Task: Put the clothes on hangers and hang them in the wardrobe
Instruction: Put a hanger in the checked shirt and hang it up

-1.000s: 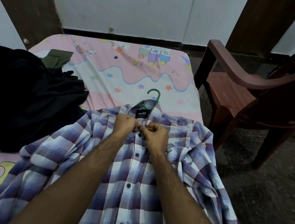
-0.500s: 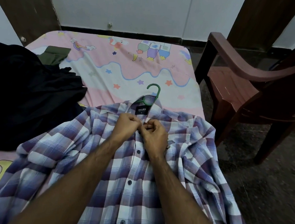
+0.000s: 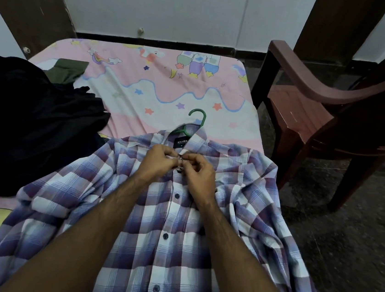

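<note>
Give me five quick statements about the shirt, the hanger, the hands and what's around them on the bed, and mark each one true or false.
1. Both hands, left and right, pinch the shirt near its collar. True.
2. The hanger is red. False: it is green, and its hook sticks out above the collar.
3. The shirt hangs in a wardrobe. False: it lies flat on the bed.
4. A dark pile of clothes lies on the bed to the left of the shirt. True.
5. The chair stands on the left of the bed. False: it stands on the right.
</note>
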`<state>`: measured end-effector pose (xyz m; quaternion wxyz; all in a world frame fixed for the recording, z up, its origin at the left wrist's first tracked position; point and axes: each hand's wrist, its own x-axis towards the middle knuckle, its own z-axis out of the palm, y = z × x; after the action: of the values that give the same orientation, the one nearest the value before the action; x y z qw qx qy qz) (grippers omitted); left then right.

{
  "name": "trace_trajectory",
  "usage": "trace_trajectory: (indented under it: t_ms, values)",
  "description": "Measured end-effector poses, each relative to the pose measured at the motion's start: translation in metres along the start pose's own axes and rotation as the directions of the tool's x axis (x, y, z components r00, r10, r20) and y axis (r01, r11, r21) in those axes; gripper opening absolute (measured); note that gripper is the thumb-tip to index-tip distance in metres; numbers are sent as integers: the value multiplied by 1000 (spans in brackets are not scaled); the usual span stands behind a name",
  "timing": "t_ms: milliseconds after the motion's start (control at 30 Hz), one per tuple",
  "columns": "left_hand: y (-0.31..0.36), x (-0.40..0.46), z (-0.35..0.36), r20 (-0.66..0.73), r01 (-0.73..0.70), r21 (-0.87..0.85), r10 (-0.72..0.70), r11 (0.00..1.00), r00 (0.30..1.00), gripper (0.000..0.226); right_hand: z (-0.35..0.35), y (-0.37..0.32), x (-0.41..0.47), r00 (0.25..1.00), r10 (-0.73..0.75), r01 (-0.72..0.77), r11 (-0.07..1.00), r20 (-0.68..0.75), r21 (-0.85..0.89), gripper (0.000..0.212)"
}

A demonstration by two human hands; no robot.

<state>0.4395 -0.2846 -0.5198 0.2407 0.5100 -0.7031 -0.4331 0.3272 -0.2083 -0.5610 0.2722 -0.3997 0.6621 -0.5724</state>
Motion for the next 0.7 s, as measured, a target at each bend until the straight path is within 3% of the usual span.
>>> trace_trajectory:
  t_ms: [233,500,700]
  values:
    - [-11,5,3,25,-21,-18,21,1000,999,5,3,3,4,997,-18,16,999,-75,-28,7]
    - [-4,17,-9,148,113,-156,-90,981,985,20,9,4,11,997,1,-11,989,-72,-150,9]
    - [-10,18,4,82,47,52,-51,998,995,20,7,0,16,998,54,-58,986,-26,-158,10]
